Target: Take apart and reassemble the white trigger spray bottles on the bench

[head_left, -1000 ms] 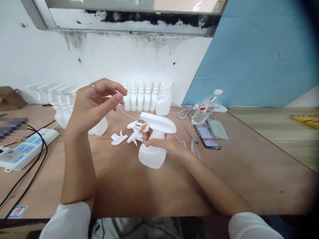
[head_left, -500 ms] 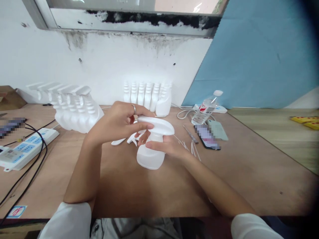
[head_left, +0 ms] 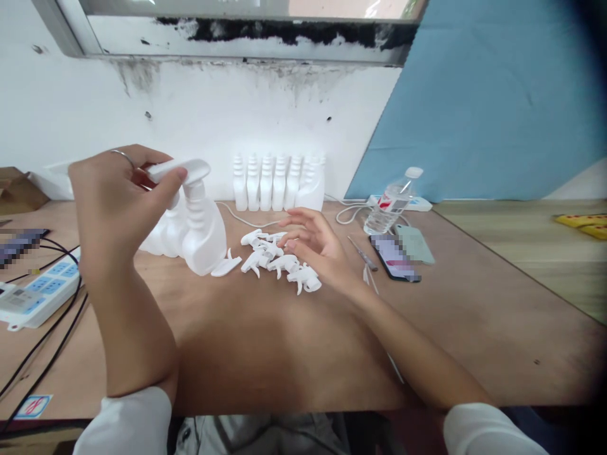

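My left hand (head_left: 118,202) is closed around the white sprayer head of a spray bottle (head_left: 206,234). This bottle is upright at the near right end of a row of like white bottles (head_left: 164,237), mostly hidden behind my wrist. Fingers spread and holding nothing, my right hand (head_left: 325,253) hovers beside a loose pile of small white trigger pieces (head_left: 282,265). I cannot tell whether its fingertips touch the pile. A smooth white sprayer cover (head_left: 225,265) lies between the bottle and the pile.
Headless white bottles (head_left: 266,183) line the wall. To the right are a clear water bottle (head_left: 389,205), a phone (head_left: 392,259), a pale green flat case (head_left: 415,245) and a slim cutter (head_left: 364,254). A power strip (head_left: 47,287) with black cables lies left; a thin white tube (head_left: 394,366) is near my right forearm.
My left hand has carried the spray bottle from the middle to the left row. My right hand has let go of it and opened near the trigger pieces, which now show.
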{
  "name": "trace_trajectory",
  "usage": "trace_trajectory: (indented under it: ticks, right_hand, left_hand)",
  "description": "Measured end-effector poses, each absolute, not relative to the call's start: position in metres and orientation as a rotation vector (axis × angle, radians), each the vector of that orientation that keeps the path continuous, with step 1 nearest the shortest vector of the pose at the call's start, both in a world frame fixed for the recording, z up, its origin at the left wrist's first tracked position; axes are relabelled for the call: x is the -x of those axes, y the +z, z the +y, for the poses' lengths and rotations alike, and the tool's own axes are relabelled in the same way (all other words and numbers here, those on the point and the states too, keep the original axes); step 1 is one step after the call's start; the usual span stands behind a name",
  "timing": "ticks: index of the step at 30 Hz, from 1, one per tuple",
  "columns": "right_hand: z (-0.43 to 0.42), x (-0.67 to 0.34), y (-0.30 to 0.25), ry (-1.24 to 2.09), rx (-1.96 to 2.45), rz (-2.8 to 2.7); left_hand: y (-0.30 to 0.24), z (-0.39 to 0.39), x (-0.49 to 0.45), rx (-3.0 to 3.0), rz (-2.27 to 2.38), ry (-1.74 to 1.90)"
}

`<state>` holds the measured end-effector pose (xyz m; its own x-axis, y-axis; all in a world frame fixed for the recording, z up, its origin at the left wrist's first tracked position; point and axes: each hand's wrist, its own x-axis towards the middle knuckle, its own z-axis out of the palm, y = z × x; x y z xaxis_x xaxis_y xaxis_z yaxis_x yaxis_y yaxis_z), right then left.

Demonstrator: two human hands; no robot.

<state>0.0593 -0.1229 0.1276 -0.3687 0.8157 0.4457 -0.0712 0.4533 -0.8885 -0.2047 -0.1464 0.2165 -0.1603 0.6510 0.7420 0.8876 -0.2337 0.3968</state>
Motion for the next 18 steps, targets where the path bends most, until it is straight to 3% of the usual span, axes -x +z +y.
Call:
trace_trajectory:
  ticks: [18]
  right_hand:
    - [-0.125,-0.055,0.126,1.236,0.658,-1.651]
  left_hand:
    - [0.193,-0.091,0.234,1.570,-2.072,-1.151]
